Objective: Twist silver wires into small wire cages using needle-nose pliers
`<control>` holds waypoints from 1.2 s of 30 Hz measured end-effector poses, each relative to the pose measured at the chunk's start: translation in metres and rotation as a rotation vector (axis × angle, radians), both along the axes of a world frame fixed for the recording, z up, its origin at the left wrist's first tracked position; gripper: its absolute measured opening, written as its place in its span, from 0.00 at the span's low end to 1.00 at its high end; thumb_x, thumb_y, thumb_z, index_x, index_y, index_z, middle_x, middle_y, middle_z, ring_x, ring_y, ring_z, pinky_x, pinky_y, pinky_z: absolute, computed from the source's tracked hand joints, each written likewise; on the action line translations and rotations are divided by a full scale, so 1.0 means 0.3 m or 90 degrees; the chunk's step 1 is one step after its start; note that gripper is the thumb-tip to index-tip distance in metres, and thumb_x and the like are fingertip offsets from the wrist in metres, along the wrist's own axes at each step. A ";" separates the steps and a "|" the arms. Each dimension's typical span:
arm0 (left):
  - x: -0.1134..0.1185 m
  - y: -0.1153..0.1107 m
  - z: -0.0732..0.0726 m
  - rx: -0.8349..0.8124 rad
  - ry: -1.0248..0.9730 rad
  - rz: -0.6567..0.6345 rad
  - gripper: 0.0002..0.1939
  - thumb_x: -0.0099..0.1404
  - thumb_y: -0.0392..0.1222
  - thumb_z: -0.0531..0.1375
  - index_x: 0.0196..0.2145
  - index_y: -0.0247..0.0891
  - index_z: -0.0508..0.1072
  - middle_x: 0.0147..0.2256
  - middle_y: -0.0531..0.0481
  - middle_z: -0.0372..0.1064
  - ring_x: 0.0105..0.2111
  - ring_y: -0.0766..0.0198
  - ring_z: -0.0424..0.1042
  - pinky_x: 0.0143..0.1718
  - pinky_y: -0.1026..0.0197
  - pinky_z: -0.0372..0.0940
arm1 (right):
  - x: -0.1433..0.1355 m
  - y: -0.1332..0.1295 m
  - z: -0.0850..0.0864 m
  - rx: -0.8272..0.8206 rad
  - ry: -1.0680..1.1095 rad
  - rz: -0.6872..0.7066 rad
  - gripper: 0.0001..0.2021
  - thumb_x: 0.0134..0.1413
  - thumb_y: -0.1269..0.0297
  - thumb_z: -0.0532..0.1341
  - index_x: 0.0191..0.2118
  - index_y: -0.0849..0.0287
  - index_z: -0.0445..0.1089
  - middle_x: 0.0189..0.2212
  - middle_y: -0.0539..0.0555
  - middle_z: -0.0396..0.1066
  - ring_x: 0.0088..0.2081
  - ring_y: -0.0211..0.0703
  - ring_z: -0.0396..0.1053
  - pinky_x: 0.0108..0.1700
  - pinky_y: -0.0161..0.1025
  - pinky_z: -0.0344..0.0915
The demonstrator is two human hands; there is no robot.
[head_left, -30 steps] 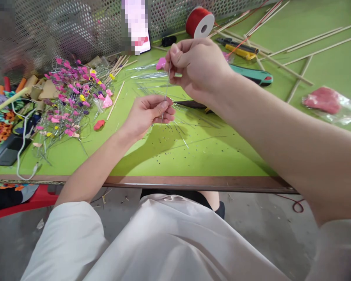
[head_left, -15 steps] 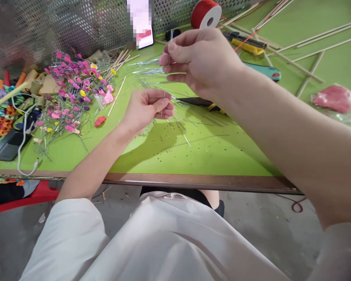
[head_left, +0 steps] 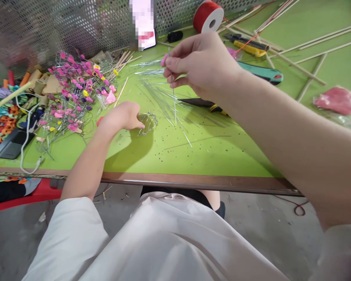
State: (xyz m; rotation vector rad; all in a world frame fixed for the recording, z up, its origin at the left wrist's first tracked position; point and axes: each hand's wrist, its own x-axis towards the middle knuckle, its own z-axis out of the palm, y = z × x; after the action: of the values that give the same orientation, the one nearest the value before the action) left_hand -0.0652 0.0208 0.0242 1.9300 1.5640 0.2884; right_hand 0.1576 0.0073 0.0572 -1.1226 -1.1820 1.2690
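Note:
My right hand (head_left: 190, 62) is raised over the green table, its thumb and fingers pinched on a thin silvery wire (head_left: 174, 103) with a small pink piece (head_left: 164, 59) at the fingertips. The wire hangs down from the pinch. Lower and to the left, my left hand (head_left: 125, 115) reaches down at a coiled, beaded wire piece (head_left: 149, 124); its thumb and fingers are bent at the left edge of the coil, and the fingertips are mostly hidden. Loose straight wires (head_left: 160, 97) lie between and beneath the hands.
Wires with pink, purple and yellow pieces (head_left: 73, 89) pile up at left. Black-bladed pliers (head_left: 195, 102), a teal tool (head_left: 261, 73), a yellow cutter (head_left: 248, 45), a red spool (head_left: 204, 15) and wooden sticks (head_left: 310, 76) lie to the right. A phone (head_left: 148, 37) leans at the back.
My left hand has let go of the wire and moved left and down to the coiled piece. My right hand still holds the wire, and the pink piece shows more clearly.

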 end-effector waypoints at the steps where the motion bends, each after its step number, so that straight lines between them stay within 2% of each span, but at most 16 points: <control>1: -0.001 0.009 -0.021 -0.032 0.087 -0.011 0.22 0.41 0.31 0.76 0.12 0.42 0.65 0.13 0.57 0.51 0.35 0.51 0.75 0.53 0.52 0.67 | -0.004 0.000 -0.008 -0.002 0.000 0.007 0.20 0.66 0.82 0.63 0.23 0.56 0.69 0.23 0.50 0.70 0.24 0.33 0.67 0.27 0.35 0.68; 3: -0.001 0.025 -0.044 -0.042 0.149 -0.027 0.21 0.43 0.32 0.75 0.12 0.43 0.66 0.13 0.57 0.53 0.31 0.54 0.72 0.46 0.55 0.66 | -0.009 -0.001 -0.020 0.000 -0.005 0.013 0.20 0.66 0.81 0.65 0.24 0.55 0.69 0.24 0.50 0.69 0.25 0.34 0.66 0.28 0.36 0.66; 4: -0.001 0.032 -0.048 -0.032 0.140 -0.037 0.18 0.43 0.33 0.76 0.14 0.43 0.69 0.13 0.56 0.55 0.29 0.56 0.71 0.43 0.56 0.65 | -0.009 -0.001 -0.023 0.001 -0.007 0.016 0.20 0.66 0.81 0.65 0.24 0.55 0.69 0.24 0.49 0.69 0.25 0.34 0.66 0.28 0.36 0.66; 8: 0.008 0.044 -0.032 -0.068 0.100 -0.115 0.12 0.46 0.39 0.77 0.18 0.43 0.77 0.18 0.53 0.68 0.23 0.63 0.64 0.36 0.58 0.59 | -0.005 -0.012 -0.015 -0.016 -0.006 0.020 0.20 0.66 0.81 0.65 0.24 0.56 0.69 0.25 0.49 0.69 0.26 0.35 0.66 0.32 0.39 0.67; 11: 0.027 0.035 -0.015 -0.128 0.076 -0.132 0.14 0.48 0.34 0.76 0.16 0.41 0.76 0.18 0.53 0.69 0.20 0.67 0.60 0.39 0.56 0.62 | -0.003 -0.019 -0.007 -0.025 -0.009 0.008 0.19 0.65 0.83 0.65 0.24 0.58 0.69 0.22 0.49 0.68 0.25 0.35 0.65 0.31 0.39 0.66; 14: 0.034 0.019 0.005 -0.193 -0.021 -0.076 0.14 0.51 0.28 0.75 0.16 0.38 0.76 0.18 0.53 0.69 0.19 0.68 0.64 0.45 0.51 0.69 | 0.001 -0.017 -0.002 -0.035 -0.012 0.009 0.19 0.65 0.83 0.65 0.25 0.59 0.69 0.20 0.48 0.67 0.22 0.33 0.64 0.30 0.37 0.66; 17: 0.017 0.017 0.024 -0.236 -0.131 0.017 0.12 0.56 0.28 0.73 0.21 0.37 0.76 0.23 0.50 0.72 0.24 0.60 0.76 0.44 0.47 0.74 | 0.008 -0.014 0.004 -0.054 0.002 0.023 0.18 0.66 0.83 0.65 0.26 0.59 0.71 0.22 0.49 0.69 0.23 0.33 0.66 0.29 0.36 0.66; 19: 0.007 0.027 0.031 -0.205 -0.207 0.056 0.10 0.62 0.30 0.70 0.26 0.37 0.74 0.27 0.47 0.76 0.28 0.57 0.80 0.43 0.49 0.75 | 0.010 -0.016 0.007 -0.058 0.005 0.038 0.17 0.65 0.83 0.65 0.27 0.59 0.72 0.22 0.49 0.70 0.24 0.34 0.67 0.29 0.37 0.67; 21: 0.011 0.040 0.031 -0.100 -0.322 0.112 0.10 0.68 0.30 0.65 0.30 0.38 0.70 0.31 0.45 0.78 0.31 0.60 0.81 0.44 0.52 0.75 | 0.005 -0.021 0.006 -0.060 -0.015 0.046 0.16 0.64 0.84 0.66 0.26 0.60 0.73 0.21 0.49 0.69 0.24 0.35 0.66 0.29 0.37 0.67; 24: 0.048 0.049 0.021 0.115 -0.543 0.235 0.11 0.76 0.33 0.59 0.35 0.41 0.61 0.37 0.48 0.79 0.37 0.66 0.82 0.50 0.57 0.74 | -0.016 -0.026 -0.011 -0.047 -0.054 0.056 0.17 0.61 0.85 0.67 0.24 0.60 0.73 0.21 0.49 0.69 0.23 0.34 0.66 0.29 0.36 0.67; 26: 0.082 0.042 0.016 0.161 -0.619 0.249 0.11 0.79 0.36 0.57 0.37 0.42 0.59 0.40 0.49 0.80 0.40 0.68 0.82 0.53 0.59 0.73 | -0.033 -0.023 -0.034 -0.029 -0.066 0.057 0.17 0.60 0.85 0.68 0.24 0.60 0.74 0.20 0.50 0.69 0.23 0.35 0.66 0.31 0.37 0.68; 31: 0.141 -0.001 0.014 0.109 -0.624 0.242 0.09 0.80 0.36 0.54 0.39 0.43 0.59 0.44 0.50 0.81 0.50 0.66 0.83 0.56 0.60 0.73 | -0.051 0.008 -0.108 -0.001 -0.047 0.027 0.16 0.56 0.84 0.70 0.26 0.57 0.72 0.22 0.49 0.71 0.25 0.36 0.69 0.33 0.38 0.69; 36: 0.156 -0.021 0.009 0.077 -0.671 0.225 0.08 0.79 0.37 0.56 0.39 0.42 0.60 0.46 0.48 0.81 0.61 0.58 0.79 0.63 0.52 0.73 | -0.047 0.025 -0.142 0.014 -0.027 0.034 0.19 0.54 0.83 0.72 0.26 0.55 0.65 0.19 0.45 0.69 0.24 0.36 0.70 0.30 0.35 0.68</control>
State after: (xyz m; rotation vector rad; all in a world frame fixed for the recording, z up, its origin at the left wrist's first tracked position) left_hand -0.0185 0.0144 0.0270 1.1699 1.1160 1.3180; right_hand 0.1436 0.0149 0.0145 -1.1132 -1.2621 1.2753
